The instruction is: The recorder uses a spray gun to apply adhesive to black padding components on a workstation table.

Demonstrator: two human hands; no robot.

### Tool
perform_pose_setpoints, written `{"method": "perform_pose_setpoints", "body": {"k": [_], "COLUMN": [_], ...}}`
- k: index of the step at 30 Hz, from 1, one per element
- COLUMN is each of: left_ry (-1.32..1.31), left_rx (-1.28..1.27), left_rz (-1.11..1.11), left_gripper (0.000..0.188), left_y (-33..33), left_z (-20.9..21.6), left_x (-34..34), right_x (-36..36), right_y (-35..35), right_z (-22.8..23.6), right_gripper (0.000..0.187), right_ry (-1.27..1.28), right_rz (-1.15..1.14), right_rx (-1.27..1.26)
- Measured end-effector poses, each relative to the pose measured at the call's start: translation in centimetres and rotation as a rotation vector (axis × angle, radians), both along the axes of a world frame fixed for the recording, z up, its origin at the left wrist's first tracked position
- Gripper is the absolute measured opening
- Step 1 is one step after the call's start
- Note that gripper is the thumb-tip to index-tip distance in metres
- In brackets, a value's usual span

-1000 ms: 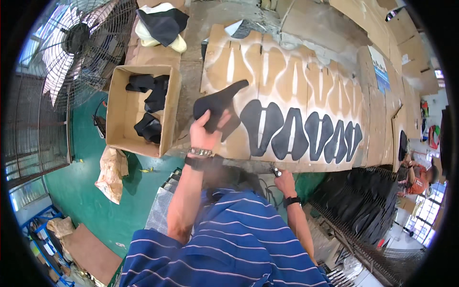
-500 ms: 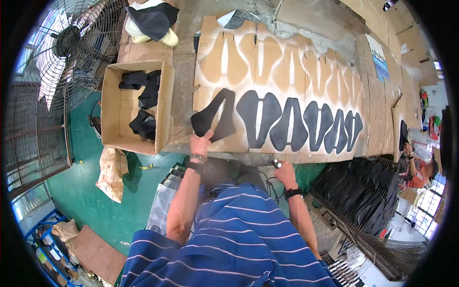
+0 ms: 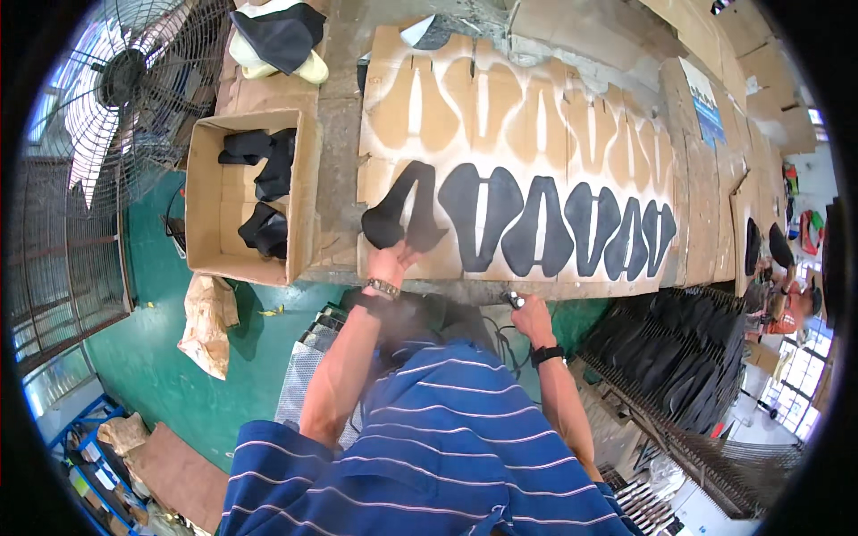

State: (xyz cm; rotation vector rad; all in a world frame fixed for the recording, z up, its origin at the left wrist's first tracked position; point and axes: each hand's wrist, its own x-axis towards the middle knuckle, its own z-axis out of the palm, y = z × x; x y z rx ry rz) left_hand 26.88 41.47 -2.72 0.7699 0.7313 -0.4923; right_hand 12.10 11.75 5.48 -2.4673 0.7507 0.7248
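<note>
At the near left of the cardboard sheet [image 3: 407, 268], my left hand [image 3: 391, 265] pinches the lower edge of a black, split-legged shoe upper [image 3: 416, 183]. Its right leg looks bent up near my fingers. Several similar black uppers [image 3: 483, 219] lie flat in a row to its right. Beside the table's front edge, my right hand [image 3: 534, 323] is closed around a spray gun [image 3: 516, 300]; only its small metal head shows clearly, and my fingers hide the handle. Pale overspray outlines upper shapes on the far half of the sheet.
Left of the sheet stands a cardboard box [image 3: 308, 196] with several black pieces inside. Beyond it are pale shoe forms [image 3: 259, 67] under black material and a large fan [image 3: 121, 80]. A rack of black pieces [image 3: 661, 366] stands at right, with a co-worker [image 3: 786, 313] beyond.
My left hand has shifted slightly right along the upper's lower edge. The upper's legs now sit differently, its right corner bent up. My right hand stays almost still.
</note>
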Motion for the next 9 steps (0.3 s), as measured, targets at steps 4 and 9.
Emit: {"method": "perform_pose_setpoints", "body": {"k": [4,9], "left_ry": [0.127,-0.028], "left_rx": [0.000,0.188], "left_rz": [-0.031,-0.114], "left_gripper": [0.022,0.049], "left_y": [0.2,-0.2], "left_z": [-0.8,-1.4], "left_x": [-1.7,-2.3], "right_x": [-0.2,0.0], "right_y": [-0.1,0.0], "right_z": [-0.2,-0.2], "right_gripper": [0.030,0.032], "right_ry": [0.004,0.044], "right_rz": [-0.010,0.026], "right_rx": [-0.007,-0.019]}}
